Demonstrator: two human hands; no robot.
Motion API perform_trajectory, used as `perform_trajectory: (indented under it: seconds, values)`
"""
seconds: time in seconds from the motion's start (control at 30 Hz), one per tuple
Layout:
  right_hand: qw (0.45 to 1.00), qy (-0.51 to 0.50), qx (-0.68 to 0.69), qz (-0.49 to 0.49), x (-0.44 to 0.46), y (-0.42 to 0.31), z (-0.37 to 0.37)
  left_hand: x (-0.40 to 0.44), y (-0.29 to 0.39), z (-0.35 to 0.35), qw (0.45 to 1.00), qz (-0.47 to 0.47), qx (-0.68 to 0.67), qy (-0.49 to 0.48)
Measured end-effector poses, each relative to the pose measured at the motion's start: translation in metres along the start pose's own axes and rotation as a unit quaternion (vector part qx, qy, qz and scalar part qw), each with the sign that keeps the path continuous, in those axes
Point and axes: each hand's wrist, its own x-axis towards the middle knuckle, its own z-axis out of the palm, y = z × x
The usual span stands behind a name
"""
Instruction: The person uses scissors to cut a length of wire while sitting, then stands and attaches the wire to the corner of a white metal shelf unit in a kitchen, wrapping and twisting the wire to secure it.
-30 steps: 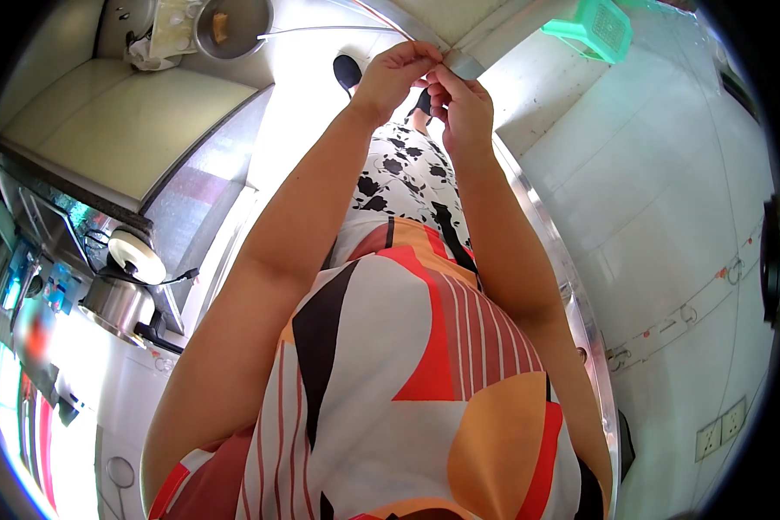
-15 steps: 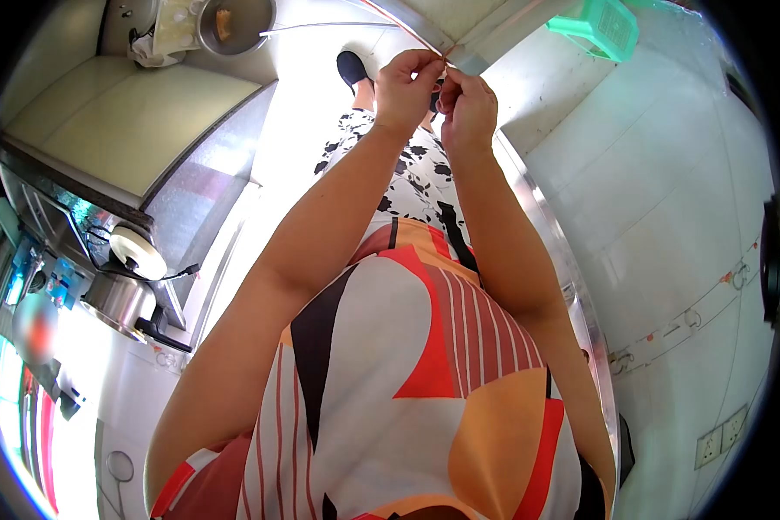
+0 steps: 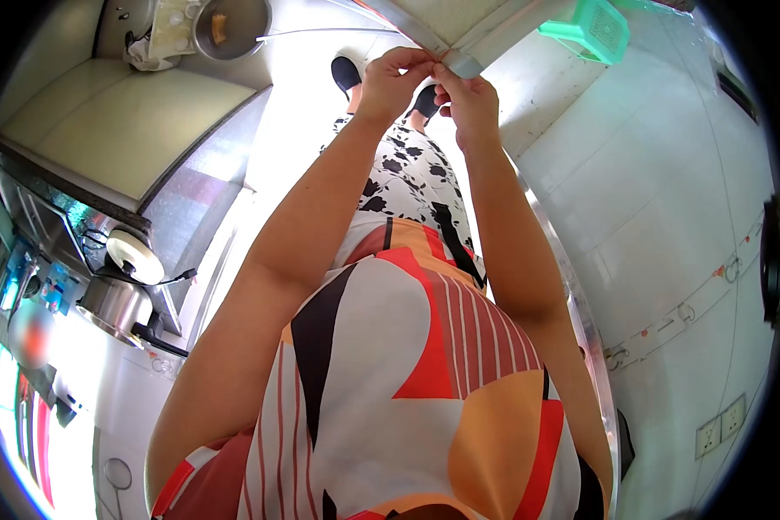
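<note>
My left hand (image 3: 393, 85) is at the top centre, thumb and fingers pinched together. Beside it, my right hand (image 3: 470, 106) is also pinched, its other fingers curled. The fingertips of both hands meet or nearly meet. What they hold is too small and too hidden to name. A small grey rounded piece (image 3: 464, 64) shows just behind the right fingertips. Thin reddish lines run down to the fingertips from the top edge.
A metal bowl (image 3: 231, 26) with a brown piece inside is at the upper left. A pot (image 3: 115, 305) stands lower left, near a white round lid (image 3: 135, 256). A green plastic basket (image 3: 591, 31) sits upper right. Wall sockets (image 3: 720, 427) are lower right.
The view has shifted slightly. A thin reddish-brown strand visible at the fingertips half a second ago is now mostly hidden. Both hands remain pinched close together, and the feet show a little differently.
</note>
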Motion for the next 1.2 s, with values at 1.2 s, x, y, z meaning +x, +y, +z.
perform_trajectory:
  seconds: [1.2]
  values:
    - [0.963, -0.102, 0.243, 0.045, 0.006, 0.012, -0.008, 0.003, 0.021, -0.006, 0.916, 0.227, 0.331, 0.004]
